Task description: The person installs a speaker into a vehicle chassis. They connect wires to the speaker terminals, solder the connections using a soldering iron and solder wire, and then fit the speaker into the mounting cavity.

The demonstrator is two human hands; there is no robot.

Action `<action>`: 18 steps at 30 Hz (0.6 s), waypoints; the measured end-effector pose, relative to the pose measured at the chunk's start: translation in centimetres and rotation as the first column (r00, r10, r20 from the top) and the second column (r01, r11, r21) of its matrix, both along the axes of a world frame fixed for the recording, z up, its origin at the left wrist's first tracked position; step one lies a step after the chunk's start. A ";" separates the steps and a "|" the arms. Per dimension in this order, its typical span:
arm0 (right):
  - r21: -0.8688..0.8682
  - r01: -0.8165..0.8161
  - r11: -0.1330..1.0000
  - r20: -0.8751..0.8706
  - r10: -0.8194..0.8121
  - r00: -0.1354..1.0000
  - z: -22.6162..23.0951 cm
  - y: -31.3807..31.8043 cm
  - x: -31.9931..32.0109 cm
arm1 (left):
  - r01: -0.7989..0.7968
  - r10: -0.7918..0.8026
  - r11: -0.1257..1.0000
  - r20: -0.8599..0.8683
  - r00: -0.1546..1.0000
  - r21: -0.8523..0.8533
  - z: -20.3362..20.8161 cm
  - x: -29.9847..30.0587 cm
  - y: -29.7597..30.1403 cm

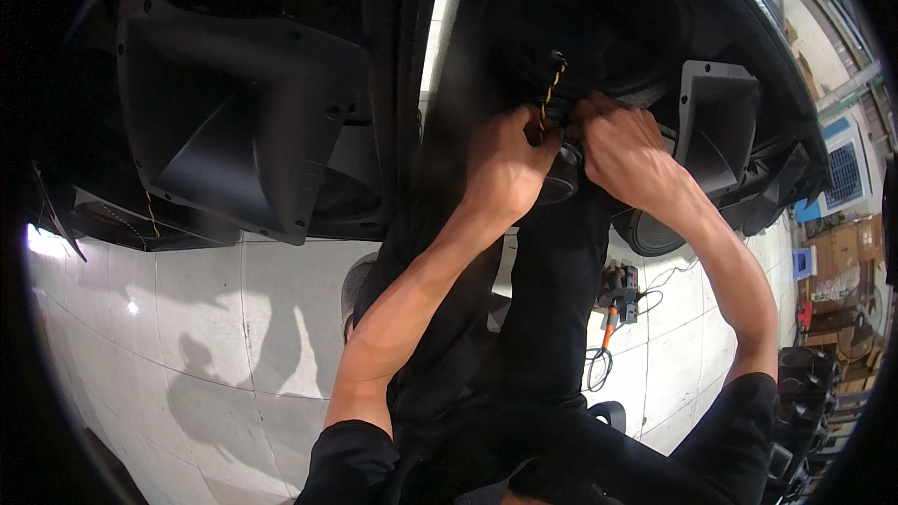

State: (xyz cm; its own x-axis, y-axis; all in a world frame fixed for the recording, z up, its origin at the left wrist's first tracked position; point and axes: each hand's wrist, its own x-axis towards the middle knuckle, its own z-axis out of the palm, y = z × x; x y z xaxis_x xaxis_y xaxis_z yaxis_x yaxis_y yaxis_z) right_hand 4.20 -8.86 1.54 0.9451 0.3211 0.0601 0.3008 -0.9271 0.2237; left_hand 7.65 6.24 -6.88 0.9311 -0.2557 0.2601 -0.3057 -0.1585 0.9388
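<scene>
A twisted yellow-and-black wire [550, 93] comes out of the dark speaker cabinet [486, 14] and runs down to the fingertips of my left hand [510, 161], which are pinched on it. Close beside, my right hand [629, 148] has its fingers curled together near the wire's lower end; what they hold is hidden. Below and between both hands sits a round black speaker driver [561, 180], partly covered by my fingers. Behind my hands, the cabinet's large round opening [599, 23] is mostly in shadow.
Black horn flares [234, 122] [720, 126] stand out at left and right. A round black part [652, 232] is below the right horn. On the white tiled floor [201, 318] lie an orange-handled tool [611, 325] and a power strip [629, 292]. Cardboard boxes [842, 248] are far right.
</scene>
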 end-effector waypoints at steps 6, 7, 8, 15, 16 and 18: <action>0.345 0.213 0.914 -0.067 -0.202 0.977 -0.2 0.7 0.7 | -0.016 0.016 1.000 0.039 0.999 -0.002 -0.4 0.2 -0.2; 0.371 0.219 0.903 -0.058 -0.213 0.975 -0.7 0.1 0.9 | -0.008 0.008 1.000 0.028 1.000 -0.006 -0.3 0.1 -0.3; 0.396 0.225 0.890 -0.049 -0.224 0.973 -1.3 -0.7 1.1 | 0.000 0.000 1.000 0.016 1.000 -0.011 -0.3 0.1 -0.4; 0.674 0.575 0.464 -0.477 -0.321 0.818 1.6 -0.2 -0.1 | 0.014 -0.015 0.999 -0.032 0.999 -0.032 -0.1 0.1 0.2; 0.670 0.435 0.602 -0.330 -0.284 0.900 1.6 -0.5 -0.4 | 0.026 -0.027 0.999 -0.043 0.999 -0.024 -0.1 0.1 0.1; 0.558 0.127 0.820 -0.037 -0.128 0.991 1.5 -1.0 -1.0 | 0.031 -0.033 0.999 -0.060 0.998 -0.042 -0.2 0.1 0.0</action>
